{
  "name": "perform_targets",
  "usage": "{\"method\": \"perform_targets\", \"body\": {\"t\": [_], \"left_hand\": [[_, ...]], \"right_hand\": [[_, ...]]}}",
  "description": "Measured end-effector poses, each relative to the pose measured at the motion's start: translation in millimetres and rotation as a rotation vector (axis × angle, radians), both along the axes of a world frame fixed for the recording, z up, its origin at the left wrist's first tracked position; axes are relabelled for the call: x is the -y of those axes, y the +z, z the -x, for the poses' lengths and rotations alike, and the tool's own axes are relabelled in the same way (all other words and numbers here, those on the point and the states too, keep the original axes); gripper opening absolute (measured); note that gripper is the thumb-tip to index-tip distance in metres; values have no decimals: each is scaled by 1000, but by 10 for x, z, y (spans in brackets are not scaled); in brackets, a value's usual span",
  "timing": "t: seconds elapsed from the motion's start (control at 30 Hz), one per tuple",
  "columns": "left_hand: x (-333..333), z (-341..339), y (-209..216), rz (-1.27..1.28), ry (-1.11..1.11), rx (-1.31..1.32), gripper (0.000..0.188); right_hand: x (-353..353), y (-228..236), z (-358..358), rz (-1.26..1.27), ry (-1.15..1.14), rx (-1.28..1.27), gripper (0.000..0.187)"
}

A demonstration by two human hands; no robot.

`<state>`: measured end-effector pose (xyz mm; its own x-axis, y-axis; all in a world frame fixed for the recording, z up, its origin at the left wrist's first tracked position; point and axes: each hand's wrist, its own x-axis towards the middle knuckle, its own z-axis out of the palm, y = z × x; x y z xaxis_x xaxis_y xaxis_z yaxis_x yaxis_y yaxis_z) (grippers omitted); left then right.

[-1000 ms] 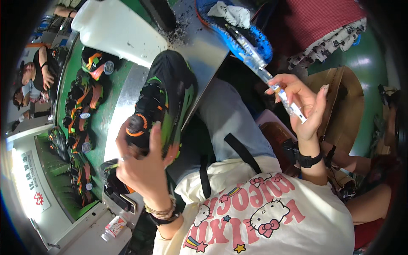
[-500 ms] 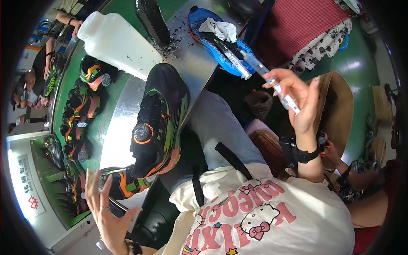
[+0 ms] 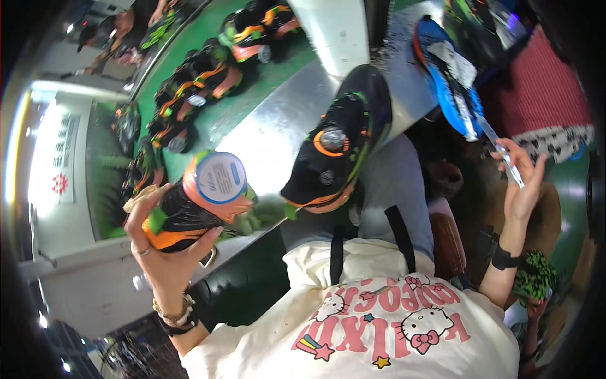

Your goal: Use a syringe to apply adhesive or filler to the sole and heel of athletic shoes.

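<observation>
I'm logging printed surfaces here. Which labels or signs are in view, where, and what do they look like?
Round label: on the insole inside the shoe held by the left hand; white with blue marks.
Wall sign: far left; pale panel, red emblem, dark characters.

A second ago my left hand (image 3: 165,252) gripped the black-and-orange shoe (image 3: 341,148) lying on my lap; then it let go and dropped low, empty. Now it has come up clutching a second shoe (image 3: 192,205), its insole facing up. My right hand (image 3: 521,189) has drifted right with the pen (image 3: 502,151).
</observation>
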<state>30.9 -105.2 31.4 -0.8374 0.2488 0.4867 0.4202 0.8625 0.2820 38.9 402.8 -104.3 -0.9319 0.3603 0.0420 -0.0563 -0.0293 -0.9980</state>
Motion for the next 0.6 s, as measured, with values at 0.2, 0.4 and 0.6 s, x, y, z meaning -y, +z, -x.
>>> {"method": "perform_targets", "body": {"t": [0.2,0.4,0.6], "left_hand": [[-578,-517,-52,-417,421,283,72],[-737,-690,-440,-507,523,304,67],[-716,-847,-656,-249,375,185,51]], "right_hand": [[125,80,131,-68,-42,-15,62],[235,51,163,-128,37,16,62],[251,49,190,-185,39,51,62]]}}
